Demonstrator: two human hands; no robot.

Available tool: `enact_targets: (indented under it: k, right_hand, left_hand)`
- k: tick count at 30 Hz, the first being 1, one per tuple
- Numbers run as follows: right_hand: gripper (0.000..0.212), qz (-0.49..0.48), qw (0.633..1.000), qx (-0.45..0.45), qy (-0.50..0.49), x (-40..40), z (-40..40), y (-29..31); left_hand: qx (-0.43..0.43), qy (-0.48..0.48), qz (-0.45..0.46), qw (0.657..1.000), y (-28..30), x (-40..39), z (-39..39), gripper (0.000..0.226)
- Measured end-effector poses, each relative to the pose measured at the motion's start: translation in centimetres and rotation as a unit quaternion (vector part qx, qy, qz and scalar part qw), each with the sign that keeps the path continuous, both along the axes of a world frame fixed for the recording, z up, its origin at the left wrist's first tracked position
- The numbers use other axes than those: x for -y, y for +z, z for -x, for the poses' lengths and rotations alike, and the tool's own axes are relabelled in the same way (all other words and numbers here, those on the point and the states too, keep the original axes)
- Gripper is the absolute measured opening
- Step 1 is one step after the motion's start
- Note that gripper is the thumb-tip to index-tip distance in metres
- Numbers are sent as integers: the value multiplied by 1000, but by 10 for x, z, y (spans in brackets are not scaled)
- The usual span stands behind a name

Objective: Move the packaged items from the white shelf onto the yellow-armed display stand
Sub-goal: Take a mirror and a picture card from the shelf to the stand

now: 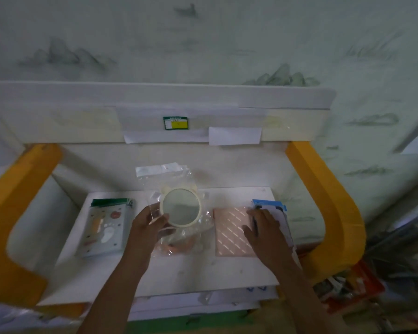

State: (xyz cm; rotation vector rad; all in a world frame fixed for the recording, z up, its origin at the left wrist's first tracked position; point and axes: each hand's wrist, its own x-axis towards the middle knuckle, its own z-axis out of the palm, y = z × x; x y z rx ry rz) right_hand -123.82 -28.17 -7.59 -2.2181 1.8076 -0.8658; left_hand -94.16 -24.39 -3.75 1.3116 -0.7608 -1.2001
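Note:
On the white shelf surface [169,273] of the yellow-armed display stand [323,189], my left hand [150,225] grips a clear bag holding a round cream mirror [181,208] with small ears, tilted up. My right hand [263,227] rests flat with spread fingers on a blue-and-white packaged item [273,206], overlapping a pink striped pack [232,233] beside it. A green-topped pack with a footprint design [106,227] lies at the left of the surface.
The stand's back panel carries a green and yellow label [175,122] and taped white paper strips [234,135]. A red crate [352,288] with mixed goods sits low at the right. More packages lie on a lower level [203,300].

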Motion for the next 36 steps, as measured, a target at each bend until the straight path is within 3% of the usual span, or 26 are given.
enact_targets:
  k: [3,8,17,20,27,31,36]
  right_hand:
    - [33,-75,994,77,36,-2,-20,3]
    - [29,-101,986,129,20,-2,-51,9]
    - [20,-117,984,134,-7,-6,-72,-2]
    - [21,-123,982,140,-23,-11,-74,-6]
    - [20,-126,980,149,-39,-18,-75,-4]
    - [22,-120,982,140,-34,-20,-74,1]
    - [29,-110,988,110,-5,-19,-74,9]
  left_hand:
    - [17,8,-10,1000,-5,-2,-14,30]
    - [65,5,-49,997,-27,4,-30,30]
    - [197,-9,-101,975,-58,13,-30,41]
    - [294,-18,-83,952,-55,12,-27,53]
    - [532,-30,-36,846,-60,5,-28,61]
    - [563,-24,-57,824,-60,2,-28,79]
    - [548,-29,20,836,-54,-3,-37,66]
